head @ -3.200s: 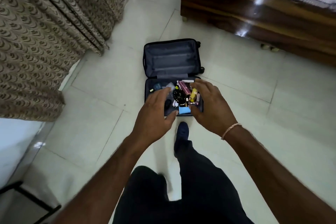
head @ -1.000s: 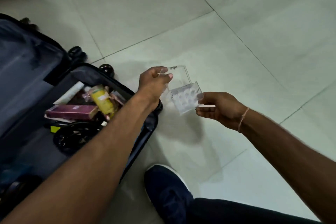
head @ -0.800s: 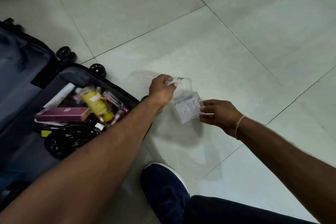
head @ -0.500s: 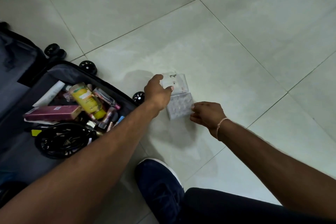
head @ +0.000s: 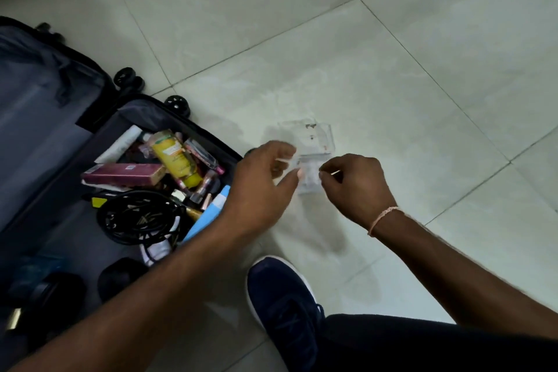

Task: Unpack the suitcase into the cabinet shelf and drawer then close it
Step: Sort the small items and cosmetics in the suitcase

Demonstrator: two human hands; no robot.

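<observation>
A small clear plastic box (head: pixel 314 139) lies on the floor tiles with its lid open, just right of the open dark suitcase (head: pixel 145 115). My right hand (head: pixel 353 187) pinches the box's near right edge. My left hand (head: pixel 262 178) hovers at the box's left side with loosely curled fingers, blurred and gripping nothing. The suitcase's lower half holds a yellow bottle (head: pixel 176 158), a maroon carton (head: pixel 123 174), a coiled black cable (head: pixel 139 216), a light blue tube (head: pixel 208 214) and several small cosmetics.
My dark blue shoe (head: pixel 283 302) stands on the tiles below the hands. The suitcase wheels (head: pixel 178 104) stick out toward the floor. Pale floor tiles stretch to the right and far side. No cabinet is in view.
The clear box went down from mid-air onto the floor. My left hand has come off the lid and drawn back a little; my right hand stays at the box's edge.
</observation>
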